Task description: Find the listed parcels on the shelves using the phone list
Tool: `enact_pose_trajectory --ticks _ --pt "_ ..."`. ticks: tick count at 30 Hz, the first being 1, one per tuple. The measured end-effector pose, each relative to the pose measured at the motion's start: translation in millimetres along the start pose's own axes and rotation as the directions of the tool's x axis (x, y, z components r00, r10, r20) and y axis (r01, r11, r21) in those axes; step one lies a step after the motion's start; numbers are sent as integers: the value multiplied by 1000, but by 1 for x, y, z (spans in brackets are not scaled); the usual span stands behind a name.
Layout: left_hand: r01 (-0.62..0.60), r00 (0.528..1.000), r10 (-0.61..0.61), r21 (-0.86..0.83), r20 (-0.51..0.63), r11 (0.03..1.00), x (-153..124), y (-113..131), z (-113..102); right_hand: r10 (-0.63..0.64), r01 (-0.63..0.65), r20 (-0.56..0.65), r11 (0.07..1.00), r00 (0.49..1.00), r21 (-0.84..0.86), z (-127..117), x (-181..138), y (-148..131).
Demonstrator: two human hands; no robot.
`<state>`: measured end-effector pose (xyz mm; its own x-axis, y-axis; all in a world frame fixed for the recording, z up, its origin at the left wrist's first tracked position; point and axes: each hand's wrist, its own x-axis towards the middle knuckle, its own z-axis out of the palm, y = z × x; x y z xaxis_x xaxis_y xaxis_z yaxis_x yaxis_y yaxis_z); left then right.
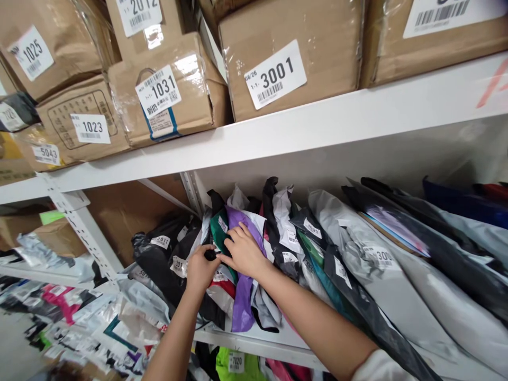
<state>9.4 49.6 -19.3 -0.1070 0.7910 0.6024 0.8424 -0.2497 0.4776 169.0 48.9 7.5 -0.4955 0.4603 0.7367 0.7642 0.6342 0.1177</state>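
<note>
1. Fingers (pixel 235 233) of the right hand (pixel 244 253): spread apart and laid flat on the purple mailer (pixel 242 301), tips pointing toward the back of the shelf.
2. Fingers (pixel 203 252) of the left hand (pixel 199 271): curled together and closed over a fold of the black mailer (pixel 210 255); this hand lies just beside the right thumb, touching it or nearly so.
3. Purple mailer: stands on edge in a packed row of soft parcels, directly under the right palm, its lower end drooping over the front lip of the lower shelf (pixel 257 344).
4. Green mailer (pixel 219 227): just left of the purple one, behind the left hand, with a small white label on its upper edge.
5. Neighbouring parcels: black and white bags with numbered labels lean to the right of the hands; a large grey mailer (pixel 357 248) lies tilted beyond them.
6. Upper shelf board (pixel 317 127): white, running across the view above the row.
7. Cardboard boxes on the board: one labelled 3001 (pixel 293 53) above the hands; one labelled 1031 (pixel 166 90) to its left.
8. Far left: a heap of loose mailers (pixel 79 312) on an adjoining shelf.
</note>
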Motion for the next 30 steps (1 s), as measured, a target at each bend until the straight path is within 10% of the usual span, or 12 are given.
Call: enact_pose_trajectory --ticks 15,25,30 --pt "81 995 -88 111 54 991 -1 10 -11 166 -167 -67 986 984 -7 1 -5 21" --pt "77 992 -101 261 78 962 12 99 -2 119 -117 -113 993 986 29 3 -10 20" --pt "200 956 -243 239 167 950 18 83 10 101 -98 -131 995 986 28 4 -13 21"
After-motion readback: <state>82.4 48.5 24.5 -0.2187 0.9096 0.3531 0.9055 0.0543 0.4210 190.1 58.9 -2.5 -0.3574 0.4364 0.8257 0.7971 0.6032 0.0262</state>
